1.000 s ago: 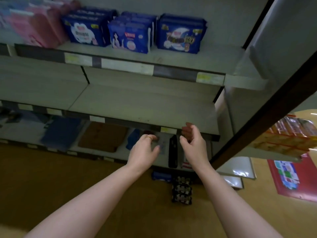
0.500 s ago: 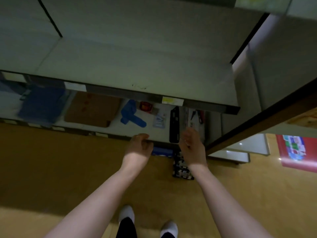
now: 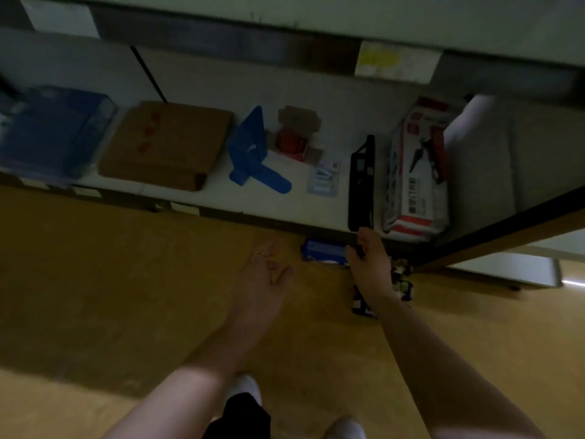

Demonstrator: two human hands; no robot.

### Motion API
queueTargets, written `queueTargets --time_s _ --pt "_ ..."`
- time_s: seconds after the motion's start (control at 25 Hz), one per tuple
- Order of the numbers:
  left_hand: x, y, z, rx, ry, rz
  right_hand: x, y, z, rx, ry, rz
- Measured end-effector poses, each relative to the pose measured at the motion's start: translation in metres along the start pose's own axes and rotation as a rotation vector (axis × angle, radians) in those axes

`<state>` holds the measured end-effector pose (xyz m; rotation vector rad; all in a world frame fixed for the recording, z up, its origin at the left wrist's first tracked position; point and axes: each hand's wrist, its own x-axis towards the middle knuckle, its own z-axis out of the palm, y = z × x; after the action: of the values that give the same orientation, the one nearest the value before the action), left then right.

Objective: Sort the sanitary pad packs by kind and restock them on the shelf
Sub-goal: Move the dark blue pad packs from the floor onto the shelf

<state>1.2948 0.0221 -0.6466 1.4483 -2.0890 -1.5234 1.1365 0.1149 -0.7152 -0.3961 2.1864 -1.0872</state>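
1. The view looked steeply down at a dim wooden floor and the bottom shelf of a store rack.
2. A blue pack of pads lay on the floor, right against the foot of the shelf. Dark patterned packs sat just beside it, partly hidden under the right wrist.
3. The right hand reached to the blue pack's right end with its thumb raised and fingers curled toward the pack. Blur made it impossible to tell whether the fingers had closed on it.
4. The left hand hung over bare floor, near the blue pack but apart from it. Its fingers were loosely spread and held nothing.
5. The bottom shelf held a blurred blue stack at far left, then a brown cardboard box, a blue plastic piece, a black flat item and a white and red box.
6. Judged from this, restocking was unfinished, since the floor packs had not yet been lifted, sorted or shelved. No finished row of pads showed here.
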Motion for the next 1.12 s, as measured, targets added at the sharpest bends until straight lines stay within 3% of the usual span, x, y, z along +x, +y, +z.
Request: queueTargets --time_s 0.2,0.36,0.48,0.6,0.8,1.12 --pt "0.04 -0.071 0.046 0.099 -0.039 0.053 0.072 0.091 0.044 -0.06 0.003 -0.031" --pt "0.066 -0.1 0.071 0.27 -0.113 0.212 0.133 0.157 0.082 -0.131 -0.06 -0.11" --pt "0.079 -0.107 0.089 0.454 -0.175 0.328 0.171 0.199 0.109 -0.43 -0.178 -0.251" --pt "0.085 -0.108 0.099 0.479 -0.176 0.321 0.182 0.218 0.113 -0.73 -0.231 -0.264" --pt "0.089 -0.116 0.112 0.56 -0.248 0.289 0.174 0.241 0.113 -1.119 -0.175 -0.301" --pt "0.105 -0.125 0.121 0.572 -0.283 0.265 0.175 0.242 0.104 -1.308 -0.137 -0.327"
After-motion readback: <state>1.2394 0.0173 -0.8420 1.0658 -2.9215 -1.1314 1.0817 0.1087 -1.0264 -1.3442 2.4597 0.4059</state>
